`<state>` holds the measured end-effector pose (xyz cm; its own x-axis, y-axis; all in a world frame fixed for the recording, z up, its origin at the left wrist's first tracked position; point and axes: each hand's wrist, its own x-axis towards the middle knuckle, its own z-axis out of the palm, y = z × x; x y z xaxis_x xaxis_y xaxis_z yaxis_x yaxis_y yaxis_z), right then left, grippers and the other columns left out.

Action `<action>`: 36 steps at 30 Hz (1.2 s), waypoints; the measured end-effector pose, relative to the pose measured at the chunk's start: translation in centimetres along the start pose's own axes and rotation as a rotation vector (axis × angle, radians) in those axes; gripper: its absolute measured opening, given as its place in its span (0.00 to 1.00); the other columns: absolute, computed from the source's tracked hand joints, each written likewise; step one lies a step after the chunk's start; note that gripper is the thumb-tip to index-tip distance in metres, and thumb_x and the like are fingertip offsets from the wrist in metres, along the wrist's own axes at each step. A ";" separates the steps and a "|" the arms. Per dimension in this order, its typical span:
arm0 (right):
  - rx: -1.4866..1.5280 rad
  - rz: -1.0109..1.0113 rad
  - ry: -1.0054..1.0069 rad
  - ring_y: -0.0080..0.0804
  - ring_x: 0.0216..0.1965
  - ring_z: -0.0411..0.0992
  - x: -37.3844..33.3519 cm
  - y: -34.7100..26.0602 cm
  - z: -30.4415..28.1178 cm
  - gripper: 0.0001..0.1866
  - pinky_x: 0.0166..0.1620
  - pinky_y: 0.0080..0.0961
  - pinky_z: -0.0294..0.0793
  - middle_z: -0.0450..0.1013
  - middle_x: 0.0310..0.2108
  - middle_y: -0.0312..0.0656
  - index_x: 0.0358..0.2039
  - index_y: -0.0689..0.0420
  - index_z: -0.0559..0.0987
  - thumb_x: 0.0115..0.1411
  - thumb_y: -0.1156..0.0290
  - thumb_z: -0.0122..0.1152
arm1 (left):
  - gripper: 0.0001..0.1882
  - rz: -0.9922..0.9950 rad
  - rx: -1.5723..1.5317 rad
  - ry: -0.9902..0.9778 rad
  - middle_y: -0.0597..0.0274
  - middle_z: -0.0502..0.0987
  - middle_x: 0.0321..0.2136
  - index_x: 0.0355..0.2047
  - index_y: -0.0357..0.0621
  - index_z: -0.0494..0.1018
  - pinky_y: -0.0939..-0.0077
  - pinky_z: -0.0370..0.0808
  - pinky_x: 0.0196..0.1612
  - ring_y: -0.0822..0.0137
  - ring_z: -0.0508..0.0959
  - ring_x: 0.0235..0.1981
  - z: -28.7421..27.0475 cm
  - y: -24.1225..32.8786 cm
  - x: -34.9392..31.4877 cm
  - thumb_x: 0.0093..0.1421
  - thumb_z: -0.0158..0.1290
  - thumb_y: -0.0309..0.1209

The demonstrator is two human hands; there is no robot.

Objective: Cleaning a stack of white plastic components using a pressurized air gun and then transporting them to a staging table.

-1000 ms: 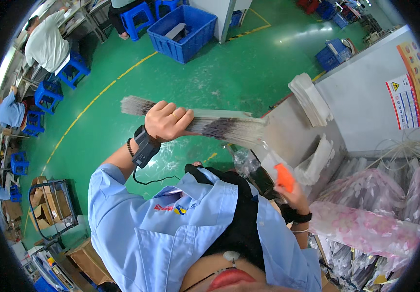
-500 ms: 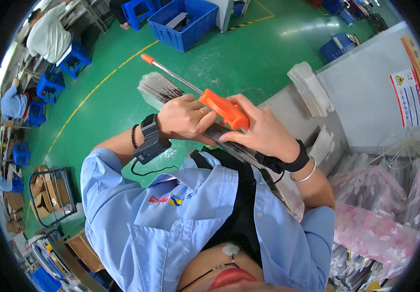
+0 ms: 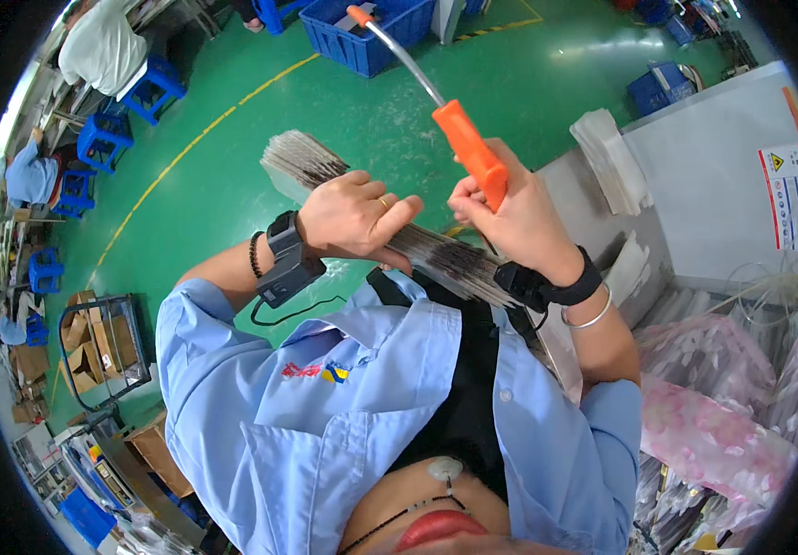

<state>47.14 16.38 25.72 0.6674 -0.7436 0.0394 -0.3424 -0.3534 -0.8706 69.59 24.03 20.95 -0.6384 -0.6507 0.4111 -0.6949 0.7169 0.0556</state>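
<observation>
My left hand (image 3: pixel 354 217) is closed round a long stack of thin, pale flat strips (image 3: pixel 454 264), whose edges carry dark smudges. The stack slants in front of my chest, its far end jutting out up and to the left of that hand. In my right hand (image 3: pixel 530 222) is an orange air blow gun (image 3: pixel 471 153), gripped by its handle. Its metal tube points up and to the left, away from me, and ends in an orange tip. The gun is held above the stack, apart from it. The right wrist partly covers the stack's near end.
A blue crate (image 3: pixel 362 42) stands on the green floor ahead. Blue stools (image 3: pixel 105 141) and seated people line the left. A wheeled cart (image 3: pixel 103 347) holds cardboard boxes. To the right are a grey panel (image 3: pixel 704 166), white wrapped bundles (image 3: pixel 612 157) and pink-patterned plastic wrap (image 3: pixel 704 425).
The air blow gun has swung up and to the right, off the stack, and its tube now points more steeply away. My left hand has stayed on the stack.
</observation>
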 end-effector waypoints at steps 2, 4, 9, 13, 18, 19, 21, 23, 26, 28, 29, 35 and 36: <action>0.034 -0.002 -0.002 0.57 0.36 0.74 -0.1 -0.1 0.6 0.22 0.34 0.40 0.74 0.74 0.32 0.55 0.47 0.58 0.66 0.52 0.73 0.62 | 0.41 0.007 -0.011 0.030 0.67 0.67 0.15 0.41 0.40 0.67 0.72 0.66 0.22 0.66 0.70 0.17 -0.7 -0.1 -0.4 0.40 0.58 0.63; 0.114 -0.017 -0.003 0.56 0.38 0.74 -0.7 0.0 1.7 0.21 0.35 0.39 0.75 0.74 0.33 0.55 0.47 0.57 0.67 0.52 0.73 0.62 | 0.45 0.009 -0.025 0.059 0.66 0.67 0.15 0.44 0.37 0.66 0.71 0.65 0.20 0.65 0.70 0.16 -1.3 0.0 -0.9 0.39 0.60 0.64; 0.045 -0.146 -0.018 0.59 0.39 0.71 0.1 0.1 4.9 0.24 0.37 0.42 0.74 0.73 0.37 0.56 0.49 0.55 0.66 0.52 0.71 0.62 | 0.60 -0.226 -0.059 -0.005 0.63 0.64 0.08 0.54 0.31 0.63 0.70 0.64 0.14 0.64 0.68 0.10 0.7 0.2 -6.1 0.34 0.55 0.73; -0.025 -0.071 -0.054 0.60 0.38 0.72 0.8 0.3 4.9 0.26 0.38 0.45 0.73 0.74 0.35 0.57 0.50 0.57 0.65 0.50 0.75 0.60 | 0.65 -0.525 -0.326 -0.026 0.60 0.71 0.12 0.57 0.32 0.55 0.68 0.73 0.18 0.60 0.76 0.14 2.0 1.6 -8.8 0.29 0.63 0.69; 0.140 0.170 0.067 0.59 0.37 0.73 1.8 2.6 2.8 0.24 0.38 0.48 0.71 0.74 0.35 0.58 0.49 0.58 0.64 0.52 0.74 0.59 | 0.53 -0.852 -0.573 -0.296 0.52 0.77 0.22 0.52 0.31 0.64 0.67 0.75 0.29 0.60 0.79 0.24 4.9 0.8 -12.2 0.35 0.69 0.57; 0.132 0.161 0.074 0.59 0.37 0.73 1.9 4.6 2.4 0.24 0.38 0.48 0.71 0.74 0.35 0.58 0.49 0.58 0.64 0.52 0.74 0.59 | 0.48 -0.936 -0.752 -0.306 0.51 0.79 0.25 0.52 0.32 0.66 0.67 0.76 0.33 0.61 0.80 0.27 6.8 0.2 -14.1 0.39 0.68 0.55; -0.203 0.098 -0.037 0.56 0.35 0.73 1.8 8.6 2.5 0.22 0.36 0.48 0.70 0.74 0.31 0.57 0.46 0.58 0.65 0.53 0.70 0.61 | 0.31 -1.101 -1.215 -0.128 0.52 0.80 0.33 0.46 0.30 0.73 0.69 0.76 0.37 0.66 0.80 0.32 11.1 0.1 -18.9 0.52 0.62 0.45; -0.321 0.205 -0.179 0.56 0.33 0.73 0.6 8.1 3.0 0.22 0.35 0.48 0.70 0.73 0.29 0.56 0.44 0.58 0.67 0.55 0.60 0.61 | 0.24 -1.236 -1.565 0.192 0.57 0.79 0.31 0.41 0.28 0.75 0.72 0.76 0.36 0.68 0.79 0.31 13.0 0.5 -20.7 0.58 0.57 0.43; -0.425 0.069 -0.052 0.47 0.31 0.73 -1.9 8.3 4.9 0.23 0.38 0.39 0.71 0.74 0.29 0.46 0.38 0.57 0.72 0.58 0.48 0.56 | 0.22 -1.412 -1.388 0.139 0.56 0.79 0.31 0.40 0.29 0.75 0.72 0.75 0.36 0.68 0.78 0.30 13.7 -0.7 -22.6 0.61 0.52 0.42; -0.002 -0.006 -0.196 0.36 0.33 0.71 -2.9 8.9 5.7 0.24 0.42 0.30 0.69 0.73 0.29 0.41 0.36 0.57 0.73 0.59 0.46 0.55 | 0.23 -1.411 -1.464 0.195 0.57 0.79 0.30 0.40 0.30 0.75 0.72 0.75 0.35 0.69 0.78 0.29 14.0 -0.6 -22.9 0.63 0.50 0.44; 0.348 0.145 -0.449 0.30 0.35 0.70 -3.5 7.2 5.3 0.25 0.45 0.26 0.67 0.72 0.30 0.39 0.36 0.58 0.74 0.60 0.45 0.53 | 0.25 -1.408 -1.545 0.246 0.58 0.79 0.30 0.40 0.31 0.75 0.72 0.75 0.35 0.69 0.78 0.29 14.4 -0.5 -23.2 0.64 0.48 0.46; -0.258 0.442 -0.660 0.28 0.16 0.68 -4.9 10.7 4.7 0.25 0.25 0.27 0.71 0.70 0.14 0.37 0.17 0.61 0.74 0.60 0.52 0.57 | 0.30 -1.290 -2.030 0.497 0.55 0.77 0.39 0.46 0.36 0.72 0.66 0.75 0.44 0.63 0.78 0.37 16.7 -0.9 -19.3 0.65 0.41 0.53; -0.007 0.453 -0.689 0.28 0.16 0.69 -5.0 9.3 4.0 0.25 0.25 0.26 0.71 0.70 0.15 0.38 0.17 0.61 0.74 0.59 0.51 0.57 | 0.30 -1.278 -2.058 0.494 0.55 0.77 0.39 0.47 0.36 0.72 0.66 0.74 0.44 0.62 0.78 0.37 16.7 -1.1 -18.3 0.65 0.41 0.53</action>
<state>43.29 19.07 15.44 0.7192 -0.3004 -0.6265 -0.6784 -0.1084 -0.7267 76.51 30.95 -1.84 -0.0725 -0.8978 -0.4344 0.7121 -0.3515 0.6078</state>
